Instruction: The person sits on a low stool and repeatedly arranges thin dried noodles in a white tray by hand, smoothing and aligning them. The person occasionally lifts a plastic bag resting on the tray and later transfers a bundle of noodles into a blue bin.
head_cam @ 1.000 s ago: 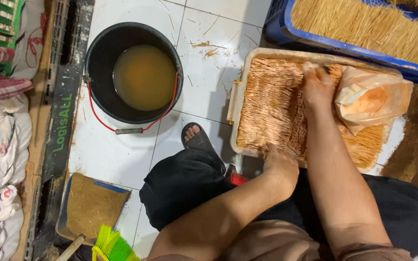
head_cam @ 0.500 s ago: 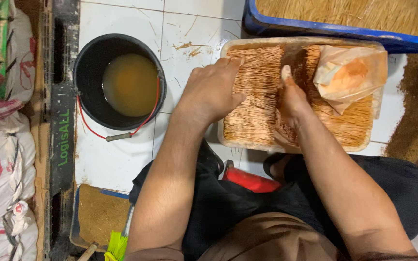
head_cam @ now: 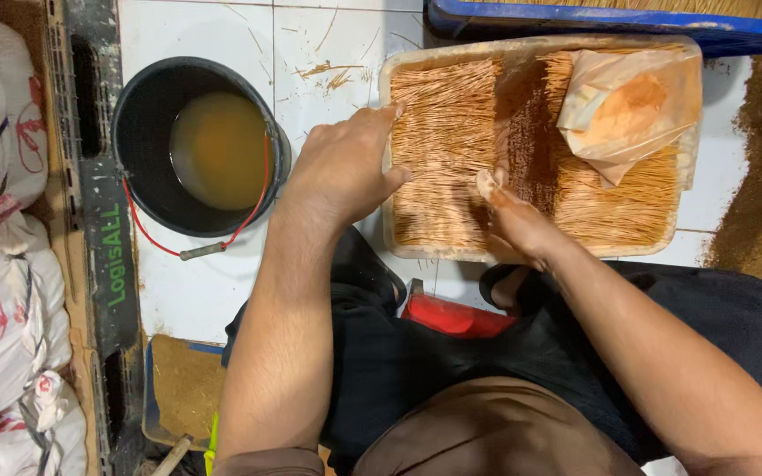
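On the white tiled floor in front of the seated person lay a shallow cream tray (head_cam: 387, 132) filled with thin tan sticks (head_cam: 441, 132) laid side by side; a darker band of brown powder ran across the sticks near the tray's middle. A crumpled orange-tinted plastic bag (head_cam: 628, 106) sat on the sticks at the tray's far right corner. The left hand (head_cam: 346, 167) rested at the tray's left rim, fingers loosely spread, fingertips touching the sticks. The right hand (head_cam: 513, 220) was at the tray's near edge, fingers drawn together and dusted with powder; whether it pinched any sticks could not be told. To the left of the tray, apart from it, stood a black bucket (head_cam: 138, 150) with a red wire handle, holding murky yellowish liquid. Loose sticks lay scattered on the tiles between bucket and tray. A blue crate (head_cam: 575, 22) of more sticks touched the tray's far side. White printed sacks (head_cam: 2, 264) were stacked at the far left, and a flat pan of brown powder (head_cam: 178, 388) lay near the person's left knee.
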